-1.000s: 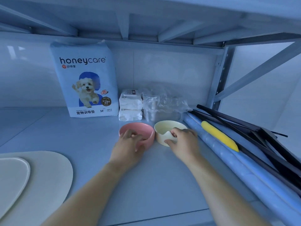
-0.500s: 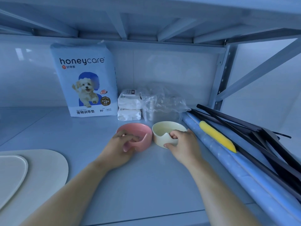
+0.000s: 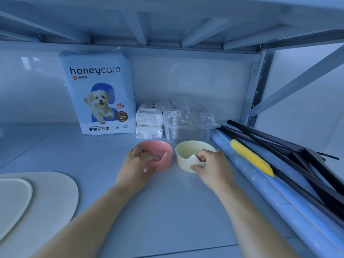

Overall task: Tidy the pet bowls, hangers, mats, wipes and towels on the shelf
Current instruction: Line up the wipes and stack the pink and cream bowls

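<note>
Light was dim, even and blue-tinted, pale glare streaks lay on the wall [image 3: 37,94] left of the training-pad pack [image 3: 101,94], its print was sharp, beams [image 3: 137,28] above it bowed from lens distortion.

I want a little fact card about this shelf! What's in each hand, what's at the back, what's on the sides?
left hand: grips near rim of pink bowl
right hand: grips near rim of cream bowl
bowls: side by side
back: upright honeycare pack, two stacked wipe packs, clear plastic bag
right side: blue rolls, black hangers
left side: beige mats
</note>
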A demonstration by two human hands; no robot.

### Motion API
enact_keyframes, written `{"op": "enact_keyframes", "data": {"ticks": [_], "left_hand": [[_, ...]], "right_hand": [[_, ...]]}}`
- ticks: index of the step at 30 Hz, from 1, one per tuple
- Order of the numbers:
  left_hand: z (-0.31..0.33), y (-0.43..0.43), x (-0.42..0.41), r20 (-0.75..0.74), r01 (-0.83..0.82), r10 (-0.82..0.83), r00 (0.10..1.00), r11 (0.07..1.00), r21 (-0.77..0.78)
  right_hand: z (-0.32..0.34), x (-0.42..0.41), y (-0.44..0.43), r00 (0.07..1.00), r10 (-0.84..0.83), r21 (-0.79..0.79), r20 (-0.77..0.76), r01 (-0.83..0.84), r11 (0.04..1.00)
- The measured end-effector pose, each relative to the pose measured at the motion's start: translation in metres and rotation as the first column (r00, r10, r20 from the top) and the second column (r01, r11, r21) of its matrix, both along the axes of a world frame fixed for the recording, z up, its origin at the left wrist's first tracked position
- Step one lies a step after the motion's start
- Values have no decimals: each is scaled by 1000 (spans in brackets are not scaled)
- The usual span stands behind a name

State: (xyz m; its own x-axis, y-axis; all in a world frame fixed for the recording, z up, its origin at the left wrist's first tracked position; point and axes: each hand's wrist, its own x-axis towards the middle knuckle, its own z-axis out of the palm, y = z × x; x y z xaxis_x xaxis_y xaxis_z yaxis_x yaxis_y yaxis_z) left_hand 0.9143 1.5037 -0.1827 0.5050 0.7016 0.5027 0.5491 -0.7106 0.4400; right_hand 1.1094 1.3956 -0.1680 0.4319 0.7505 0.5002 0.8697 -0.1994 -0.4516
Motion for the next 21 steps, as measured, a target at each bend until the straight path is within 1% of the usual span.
{"op": "enact_keyframes", "data": {"ticks": [4, 13, 21], "left_hand": [[1, 1, 1, 11, 21, -22, 1000, 1000, 15], [4, 2, -3, -5, 9, -9, 1000, 1000, -16], [5, -1, -4, -6, -2, 2, 1000, 1000, 14]], "right_hand": [[0, 1, 0, 999, 6, 10, -47, -5, 1000], [-3, 4, 3, 996, 75, 33, -57, -74, 997], [-1, 3, 4, 992, 88, 72, 91, -95, 993]]}}
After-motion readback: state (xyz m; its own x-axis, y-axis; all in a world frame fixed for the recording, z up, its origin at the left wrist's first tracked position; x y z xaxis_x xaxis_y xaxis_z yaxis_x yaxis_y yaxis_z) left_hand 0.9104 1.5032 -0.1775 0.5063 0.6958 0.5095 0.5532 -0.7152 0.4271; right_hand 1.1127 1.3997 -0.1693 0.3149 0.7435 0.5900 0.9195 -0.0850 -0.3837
